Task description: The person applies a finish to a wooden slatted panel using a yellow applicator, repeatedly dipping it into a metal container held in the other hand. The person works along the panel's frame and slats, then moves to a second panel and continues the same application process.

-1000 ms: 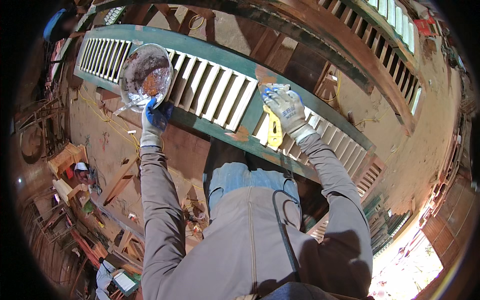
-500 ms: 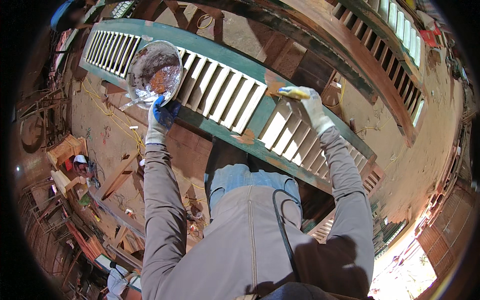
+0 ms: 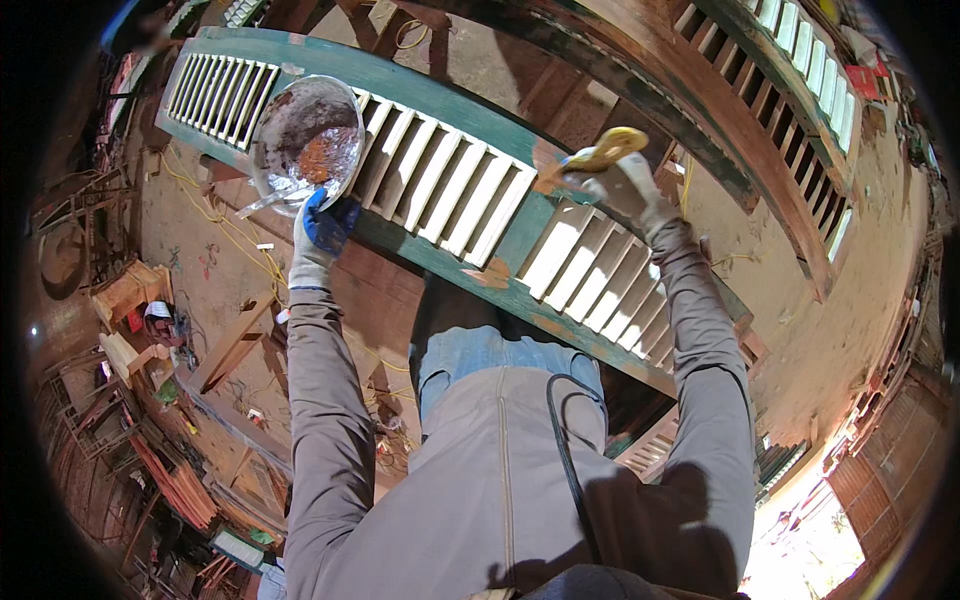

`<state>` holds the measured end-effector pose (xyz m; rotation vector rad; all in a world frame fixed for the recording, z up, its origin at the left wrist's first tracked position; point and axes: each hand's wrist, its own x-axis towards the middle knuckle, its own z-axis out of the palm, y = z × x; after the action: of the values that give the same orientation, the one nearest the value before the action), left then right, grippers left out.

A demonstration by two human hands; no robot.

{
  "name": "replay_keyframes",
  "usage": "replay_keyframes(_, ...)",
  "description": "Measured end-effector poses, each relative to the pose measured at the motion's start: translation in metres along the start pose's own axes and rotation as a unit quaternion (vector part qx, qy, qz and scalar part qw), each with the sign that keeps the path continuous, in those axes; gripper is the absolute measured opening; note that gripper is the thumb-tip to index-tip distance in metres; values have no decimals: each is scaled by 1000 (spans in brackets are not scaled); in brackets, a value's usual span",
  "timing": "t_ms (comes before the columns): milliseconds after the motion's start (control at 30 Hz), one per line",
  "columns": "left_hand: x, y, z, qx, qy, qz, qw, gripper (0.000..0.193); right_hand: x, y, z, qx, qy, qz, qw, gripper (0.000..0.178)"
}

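Green wooden louvred panel (image 3: 524,238): above its left part, the gloved left hand (image 3: 322,238) grips a round silvery bowl (image 3: 285,118); near its far edge, the gloved right hand (image 3: 634,184) clasps a yellow-handled tool (image 3: 612,148).

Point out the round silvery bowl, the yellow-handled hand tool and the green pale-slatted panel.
Round silvery bowl (image 3: 291,122): head view, on its inner wall.
Yellow-handled hand tool (image 3: 610,149): head view, on its blurred handle.
Green pale-slatted panel (image 3: 525,233): head view, on the green crosspiece between two slatted sections.

Green frame (image 3: 525,235), cream slats (image 3: 500,217), greyish bowl (image 3: 278,130), orange-brown paste (image 3: 325,157), yellow tool (image 3: 614,150), blue-and-white glove (image 3: 323,230).
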<state>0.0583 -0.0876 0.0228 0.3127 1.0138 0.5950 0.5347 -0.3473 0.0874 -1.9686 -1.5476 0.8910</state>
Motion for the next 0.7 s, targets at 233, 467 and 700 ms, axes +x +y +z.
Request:
replay_keyframes(233,9,2,2,8,-2,-11,1000,28,23,44,26,-152,95,114,977,47)
replay_keyframes(467,11,4,0,-3,-63,-27,998,29,3,-38,0,12,25,175,984,38)
replay_keyframes(700,28,16,-12,30,-214,-103,971,51,6,-5,29,186,107,179,960,39)
